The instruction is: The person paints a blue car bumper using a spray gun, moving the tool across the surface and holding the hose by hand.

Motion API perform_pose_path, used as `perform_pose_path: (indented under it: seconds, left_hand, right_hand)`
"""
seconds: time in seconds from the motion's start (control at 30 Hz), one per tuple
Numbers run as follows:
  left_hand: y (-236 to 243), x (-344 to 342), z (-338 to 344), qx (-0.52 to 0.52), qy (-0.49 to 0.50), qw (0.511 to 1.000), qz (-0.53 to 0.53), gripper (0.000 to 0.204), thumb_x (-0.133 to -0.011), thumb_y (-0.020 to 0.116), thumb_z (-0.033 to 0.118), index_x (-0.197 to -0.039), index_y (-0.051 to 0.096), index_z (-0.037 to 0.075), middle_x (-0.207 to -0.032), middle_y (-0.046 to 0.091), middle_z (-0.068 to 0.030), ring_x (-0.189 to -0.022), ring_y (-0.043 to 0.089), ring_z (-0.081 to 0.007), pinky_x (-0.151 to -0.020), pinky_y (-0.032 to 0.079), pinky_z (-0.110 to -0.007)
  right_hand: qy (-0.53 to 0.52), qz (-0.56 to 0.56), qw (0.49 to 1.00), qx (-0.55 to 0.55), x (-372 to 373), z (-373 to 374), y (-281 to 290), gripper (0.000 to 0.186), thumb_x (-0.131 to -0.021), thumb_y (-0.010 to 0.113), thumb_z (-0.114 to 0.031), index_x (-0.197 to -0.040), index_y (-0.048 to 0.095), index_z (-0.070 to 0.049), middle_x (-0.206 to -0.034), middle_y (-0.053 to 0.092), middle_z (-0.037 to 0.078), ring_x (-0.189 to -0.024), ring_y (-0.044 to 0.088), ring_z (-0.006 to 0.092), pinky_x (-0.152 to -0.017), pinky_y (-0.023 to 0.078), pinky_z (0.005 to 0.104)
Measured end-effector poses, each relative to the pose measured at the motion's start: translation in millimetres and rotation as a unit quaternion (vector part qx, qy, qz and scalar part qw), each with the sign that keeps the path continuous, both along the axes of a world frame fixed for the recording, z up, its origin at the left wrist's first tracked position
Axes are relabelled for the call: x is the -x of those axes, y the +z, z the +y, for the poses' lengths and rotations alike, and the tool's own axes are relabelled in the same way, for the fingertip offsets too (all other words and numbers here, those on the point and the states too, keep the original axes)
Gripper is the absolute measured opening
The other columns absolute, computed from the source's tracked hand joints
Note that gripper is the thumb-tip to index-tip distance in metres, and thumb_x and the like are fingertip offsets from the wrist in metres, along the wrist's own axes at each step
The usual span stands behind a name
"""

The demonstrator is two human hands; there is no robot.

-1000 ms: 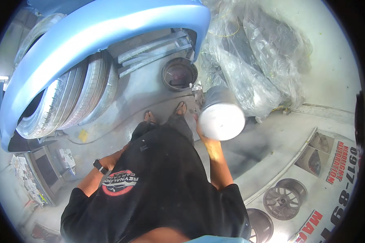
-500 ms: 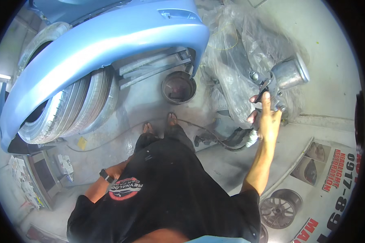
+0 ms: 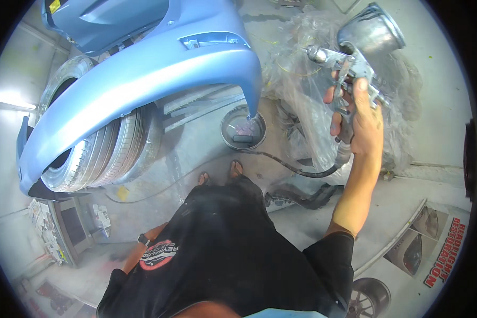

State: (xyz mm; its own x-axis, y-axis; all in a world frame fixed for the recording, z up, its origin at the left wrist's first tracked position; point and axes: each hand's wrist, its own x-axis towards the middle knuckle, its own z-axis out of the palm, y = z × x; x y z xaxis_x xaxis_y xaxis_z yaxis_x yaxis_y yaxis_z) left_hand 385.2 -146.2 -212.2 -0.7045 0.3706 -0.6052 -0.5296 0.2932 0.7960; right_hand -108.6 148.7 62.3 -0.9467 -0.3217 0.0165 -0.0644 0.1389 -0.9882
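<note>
Spray gun [image 3: 355,58]: bright metal, rounded cup on top, black hose below; gripped by the right hand [image 3: 358,116], fingers wrapped round the handle, raised beside crinkled clear plastic sheeting [image 3: 302,106]. Bumper [image 3: 143,85]: smooth matt blue, curved, laid over stacked tyres [image 3: 103,153]. Round grey pail [image 3: 243,129]: contents unclear. Left hand: hidden, state cannot be told.

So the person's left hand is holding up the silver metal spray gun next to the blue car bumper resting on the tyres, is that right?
Not quite: the right hand, not the left, holds up the silver metal spray gun, as the head view shows. It is raised beside the blue car bumper resting on the tyres.
</note>
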Motion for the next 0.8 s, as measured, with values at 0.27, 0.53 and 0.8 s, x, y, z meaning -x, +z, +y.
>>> perform_pose_path:
  seconds: [0.27,0.53,0.8]
  left_hand:
    - [10.6,8.3,25.6,0.017,0.029,0.999,-0.016,0.104,-0.091,0.07,0.035,-0.162,0.002,0.002,-0.167,0.019,-0.0207,-0.154,0.024,-0.0305,-0.125,0.021,-0.039]
    - [15.1,18.0,53.1,0.027,0.051,0.998,0.002,0.105,-0.09,0.071,0.036,-0.162,0.002,0.002,-0.167,0.018,-0.0208,-0.154,0.023,-0.0306,-0.125,0.021,-0.039]
    - [27.5,28.5,62.6,0.053,0.044,0.997,0.031,0.107,-0.089,0.072,0.036,-0.162,0.001,0.002,-0.168,0.018,-0.0209,-0.154,0.023,-0.0307,-0.125,0.021,-0.04]
  right_hand:
    - [-0.071,-0.13,0.987,-0.057,75.2,40.3,-86.9,0.059,-0.099,0.059,-0.054,-0.117,0.063,0.003,-0.09,0.071,0.015,-0.044,0.054,0.0161,-0.04,0.046,0.0298]
    - [0.01,-0.161,0.987,-0.007,45.0,50.6,-67.8,0.053,-0.105,0.052,-0.045,-0.125,0.059,0.003,-0.091,0.068,0.015,-0.042,0.052,0.0159,-0.037,0.041,0.0284]
    - [0.155,-0.091,0.983,0.034,4.3,34.5,-22.4,0.065,-0.107,0.043,-0.048,-0.133,0.053,0.01,-0.096,0.067,0.018,-0.041,0.051,0.0165,-0.039,0.041,0.0284]
